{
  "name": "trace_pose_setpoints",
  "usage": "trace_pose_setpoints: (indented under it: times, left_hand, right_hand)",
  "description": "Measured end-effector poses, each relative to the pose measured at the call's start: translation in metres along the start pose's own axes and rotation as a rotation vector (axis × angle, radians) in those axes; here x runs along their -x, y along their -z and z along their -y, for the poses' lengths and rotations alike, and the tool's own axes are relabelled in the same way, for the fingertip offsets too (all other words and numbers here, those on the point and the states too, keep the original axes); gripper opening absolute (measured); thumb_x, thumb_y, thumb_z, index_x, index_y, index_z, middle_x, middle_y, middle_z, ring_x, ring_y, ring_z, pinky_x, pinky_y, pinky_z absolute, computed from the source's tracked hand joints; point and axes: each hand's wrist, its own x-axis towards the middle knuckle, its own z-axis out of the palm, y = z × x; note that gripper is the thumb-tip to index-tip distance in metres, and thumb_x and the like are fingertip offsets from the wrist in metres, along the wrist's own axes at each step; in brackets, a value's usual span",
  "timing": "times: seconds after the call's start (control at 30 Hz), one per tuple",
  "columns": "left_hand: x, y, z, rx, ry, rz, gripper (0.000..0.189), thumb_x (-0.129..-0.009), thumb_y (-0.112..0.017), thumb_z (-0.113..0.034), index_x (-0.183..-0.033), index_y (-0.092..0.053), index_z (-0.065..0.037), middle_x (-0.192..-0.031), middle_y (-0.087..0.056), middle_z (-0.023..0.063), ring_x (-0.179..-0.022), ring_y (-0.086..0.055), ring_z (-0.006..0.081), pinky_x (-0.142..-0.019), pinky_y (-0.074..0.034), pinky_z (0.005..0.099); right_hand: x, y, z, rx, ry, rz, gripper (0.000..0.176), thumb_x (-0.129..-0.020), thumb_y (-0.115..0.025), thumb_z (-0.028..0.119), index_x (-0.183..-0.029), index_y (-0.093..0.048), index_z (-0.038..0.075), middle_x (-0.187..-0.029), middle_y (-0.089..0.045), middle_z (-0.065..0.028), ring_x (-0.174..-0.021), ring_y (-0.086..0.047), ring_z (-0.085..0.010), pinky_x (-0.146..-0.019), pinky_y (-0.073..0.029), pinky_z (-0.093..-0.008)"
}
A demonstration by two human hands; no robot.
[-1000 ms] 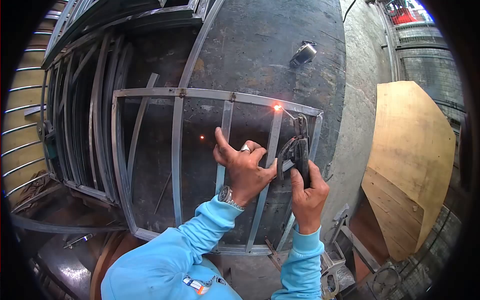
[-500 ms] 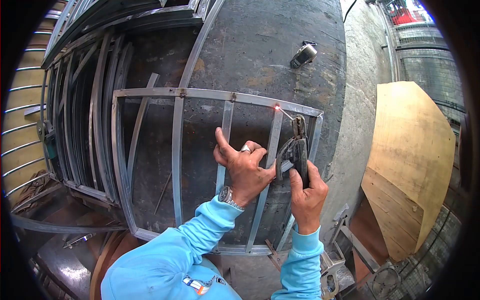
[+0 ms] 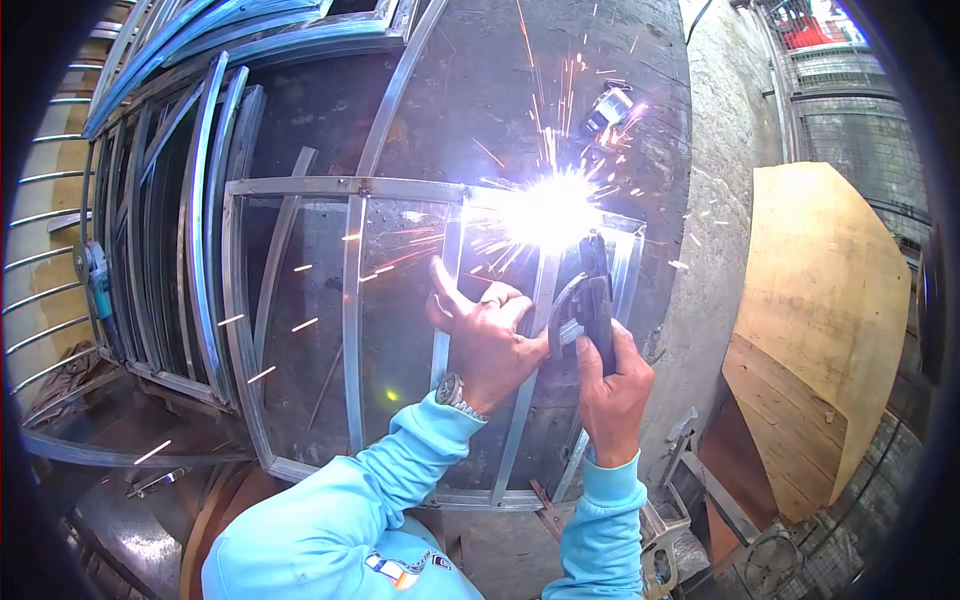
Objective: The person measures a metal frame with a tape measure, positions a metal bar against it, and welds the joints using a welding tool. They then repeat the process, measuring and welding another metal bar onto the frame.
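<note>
A black electrode holder is gripped in my right hand. At its tip a white welding arc hides the joint between the top rail and an upright of the metal frame. Sparks fly out from that spot. My left hand is over the frame just left of the holder, index finger stretched out, other fingers partly bent, its thumb side against or very near the holder's lower part. A watch is on the left wrist.
A small dark and silver device lies on the dark tabletop beyond the arc. More metal frames stand at the left, with a green-bodied grinder beside them. Plywood sheets lie at the right.
The small red glow at the rod tip has become a bright white arc with flying sparks. The holder has tilted or moved slightly; both hands are nearly where they were.
</note>
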Motion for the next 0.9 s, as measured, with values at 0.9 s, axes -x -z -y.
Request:
trace_pose_setpoints:
  times: [0.9]
  left_hand:
    - [0.002,-0.01,0.003,0.016,-0.017,-0.015,0.031,-0.068,-0.078,-0.034,-0.08,-0.075,-0.005,-0.081,-0.066,0.0033,-0.142,-0.008,0.0544,-0.101,-0.014,0.0714]
  right_hand:
    - [0.006,0.004,-0.011,-0.031,-0.064,-0.047,0.033,-0.093,-0.07,0.015,-0.119,-0.065,-0.004,-0.096,-0.072,-0.0195,-0.084,-0.072,-0.0281,-0.072,-0.054,-0.0356]
